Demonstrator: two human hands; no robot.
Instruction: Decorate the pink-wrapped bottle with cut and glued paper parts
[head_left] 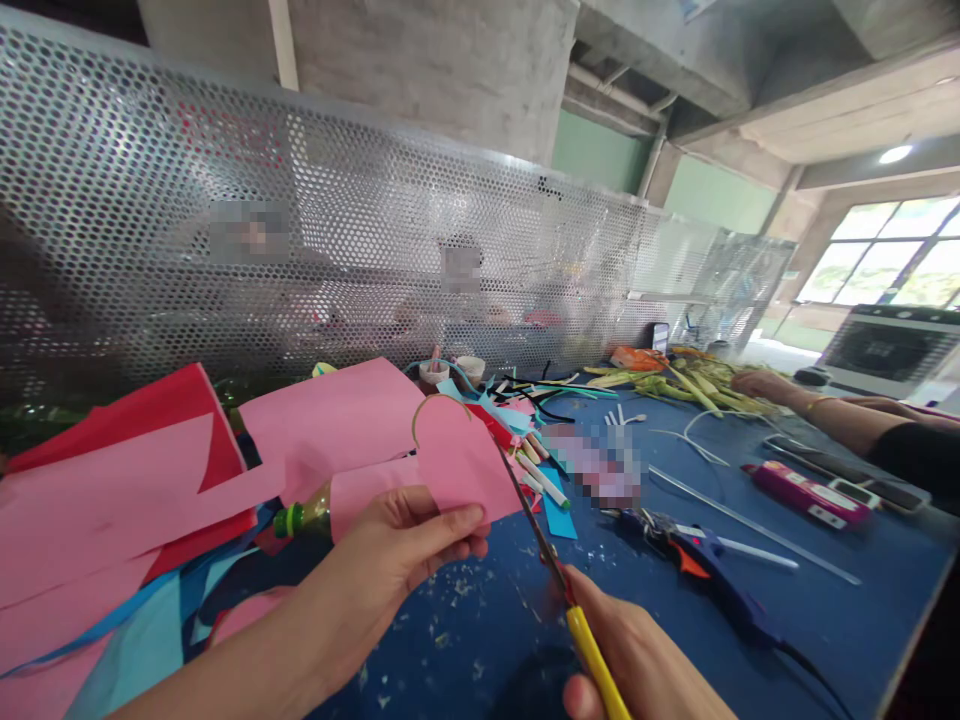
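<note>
The blue tabletop (pixel 442 650) stretches below. A glue gun (pixel 718 582) lies at four o'clock. Hands apart, the right hand (pixel 634 645) at five grips yellow-handled scissors (pixel 589 642); the left hand (pixel 412 540) pinches pink paper (pixel 461 460) at six, beside the blades.

The left hand (pixel 405 545), right hand (pixel 643 645) and left forearm (pixel 277 640) are bare.

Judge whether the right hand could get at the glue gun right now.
Probably yes: the glue gun lies to the right of the right hand with nothing visible between them, though that hand would likely need to release the scissors first.
</note>
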